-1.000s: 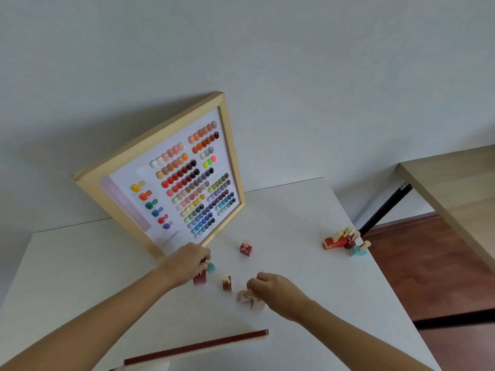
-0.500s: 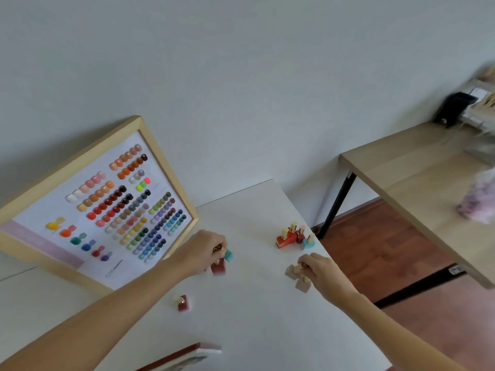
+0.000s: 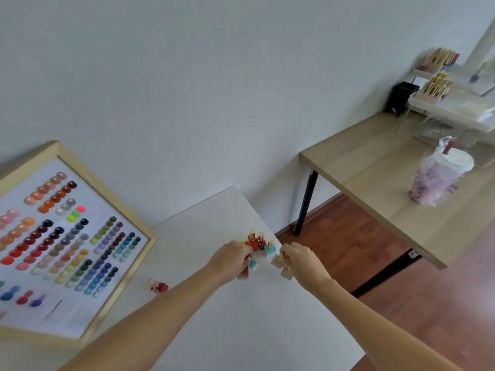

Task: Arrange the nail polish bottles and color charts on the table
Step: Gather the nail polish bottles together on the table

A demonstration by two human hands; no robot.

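My left hand (image 3: pixel 232 259) is closed on small nail polish bottles: a teal one (image 3: pixel 253 264) and a dark red one (image 3: pixel 243 274) stick out below the fingers. My right hand (image 3: pixel 301 260) grips beige bottles (image 3: pixel 284 268). Both hands hover just in front of a cluster of red and teal bottles (image 3: pixel 259 244) near the white table's (image 3: pixel 241 330) right edge. One dark red bottle (image 3: pixel 158 285) lies on its side further left. A wood-framed color chart (image 3: pixel 64 245) leans against the wall at the left.
Across a gap of wooden floor (image 3: pixel 348 245) stands a wooden table (image 3: pixel 375 167) with a lidded drink cup (image 3: pixel 439 178), a black box (image 3: pixel 401 97) and racks of bottles (image 3: pixel 436 84). The white table's right edge runs close beside my right hand.
Both hands have carried their bottles rightward to the cluster at the table's right edge. The view has swung right, pushing the chart to the left. One dark red bottle stays behind on the table.
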